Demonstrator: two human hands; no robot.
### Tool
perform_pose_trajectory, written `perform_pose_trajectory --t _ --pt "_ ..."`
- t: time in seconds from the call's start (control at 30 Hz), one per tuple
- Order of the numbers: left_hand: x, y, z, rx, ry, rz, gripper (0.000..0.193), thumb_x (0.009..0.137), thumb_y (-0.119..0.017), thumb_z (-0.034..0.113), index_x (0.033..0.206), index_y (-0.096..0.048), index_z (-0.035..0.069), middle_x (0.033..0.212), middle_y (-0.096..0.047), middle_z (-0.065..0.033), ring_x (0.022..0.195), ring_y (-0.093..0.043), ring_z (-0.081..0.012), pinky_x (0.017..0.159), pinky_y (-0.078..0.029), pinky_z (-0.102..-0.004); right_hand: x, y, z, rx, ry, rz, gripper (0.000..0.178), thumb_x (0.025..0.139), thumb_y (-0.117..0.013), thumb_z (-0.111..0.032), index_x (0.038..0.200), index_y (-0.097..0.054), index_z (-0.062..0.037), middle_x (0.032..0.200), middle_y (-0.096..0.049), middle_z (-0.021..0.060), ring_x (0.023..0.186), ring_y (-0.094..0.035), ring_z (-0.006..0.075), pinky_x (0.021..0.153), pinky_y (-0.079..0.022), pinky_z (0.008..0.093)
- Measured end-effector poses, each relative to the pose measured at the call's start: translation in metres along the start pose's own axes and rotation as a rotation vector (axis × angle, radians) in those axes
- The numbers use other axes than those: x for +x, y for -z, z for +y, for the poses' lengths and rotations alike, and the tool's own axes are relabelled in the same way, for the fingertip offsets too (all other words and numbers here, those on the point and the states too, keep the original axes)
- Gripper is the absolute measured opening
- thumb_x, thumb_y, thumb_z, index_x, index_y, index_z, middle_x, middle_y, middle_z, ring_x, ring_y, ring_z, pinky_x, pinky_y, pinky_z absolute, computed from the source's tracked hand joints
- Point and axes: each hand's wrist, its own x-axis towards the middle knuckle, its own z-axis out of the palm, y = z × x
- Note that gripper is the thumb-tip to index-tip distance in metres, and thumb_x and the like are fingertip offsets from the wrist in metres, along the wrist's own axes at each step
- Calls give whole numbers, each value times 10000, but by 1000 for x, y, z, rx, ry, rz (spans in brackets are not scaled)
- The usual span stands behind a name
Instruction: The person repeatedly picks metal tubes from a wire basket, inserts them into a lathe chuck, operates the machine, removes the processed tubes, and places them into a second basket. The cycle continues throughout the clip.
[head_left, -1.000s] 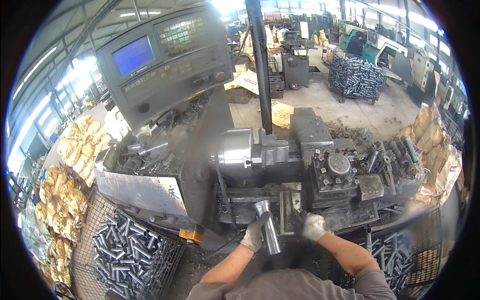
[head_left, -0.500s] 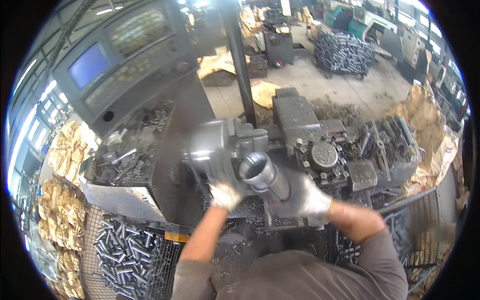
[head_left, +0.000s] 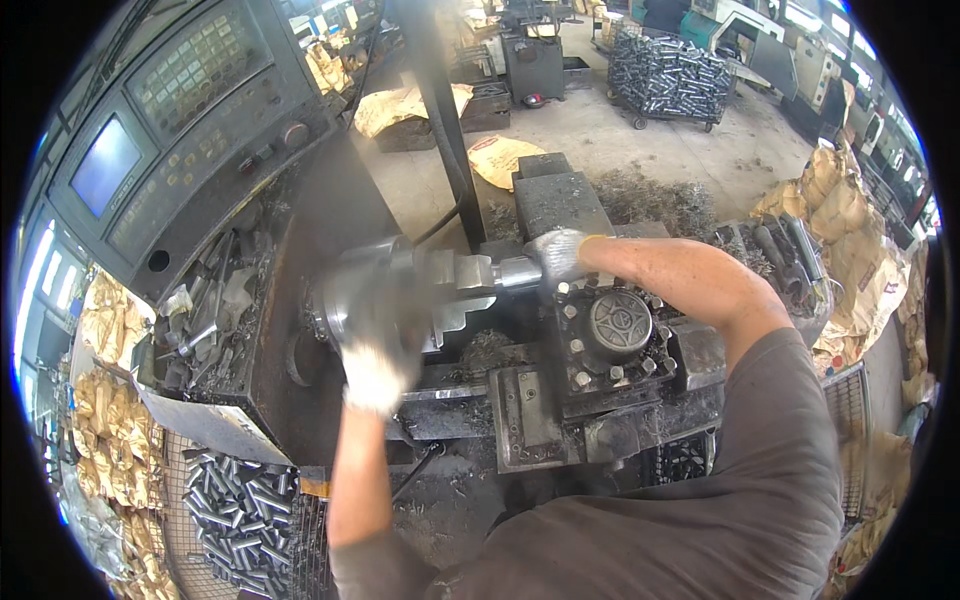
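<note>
A lathe chuck (head_left: 352, 295) with stepped jaws (head_left: 462, 270) faces right. Between its jaws sits a short, shiny metal tube (head_left: 517, 272). My right hand (head_left: 558, 255), in a whitish work glove, is wrapped round the tube's right end; part of its fingers is hidden behind the turret. Against the near side of the chuck lies my gloved left hand (head_left: 380, 365), smeared by motion, its fingers not clear. Just below my right forearm is the tool turret (head_left: 618, 322) with its round cap and bolts.
A control panel with a lit screen (head_left: 105, 165) stands at the left. Cut metal pieces (head_left: 240, 510) fill a wire basket below it. Tools lie in a tray (head_left: 205, 310) beside the chuck. Brown paper (head_left: 850, 260) covers things at right. A loaded trolley (head_left: 665, 80) stands farther back.
My right hand has carried the metal tube up and away from me into the chuck jaws. My left hand has moved left and slightly lower along the chuck. The view has shifted a little.
</note>
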Motion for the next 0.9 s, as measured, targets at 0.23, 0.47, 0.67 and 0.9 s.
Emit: perform_pose_trajectory --t 0.23,0.47,0.67,0.9 --pt "-275 -41 32 -1166 1376 135 260 973 -752 156 1165 -727 -19 1077 -785 -101 933 -745 -219 866 -614 -382 36 -18 -27 -40 54 31 671 709 -873 -468 1167 -757 8 1064 -799 228 964 -790 337 853 -637 452" --pt "-359 21 -25 -1246 1776 1122 488 1068 -474 641 808 -553 236 697 -519 48 626 -499 -178 623 -424 -383 27 1 -9 -36 -58 -97 473 672 -887 -447 939 -842 -60 943 -813 179 836 -794 287 732 -630 436" --pt "-410 71 -66 -1545 1805 712 427 1064 -505 558 805 -568 225 692 -529 18 579 -464 -139 571 -374 -315 39 9 -42 435 25 -33 556 694 -890 -261 1183 -739 -43 931 -799 127 765 -772 248 641 -622 400" --pt "-446 41 -84 -871 1668 671 351 1006 -694 340 1237 -724 78 1009 -728 -47 875 -680 -195 744 -551 -363 14 9 -37 152 -78 152 745 780 -842 -392 1408 -646 -41 1070 -782 210 946 -774 339 859 -615 446"
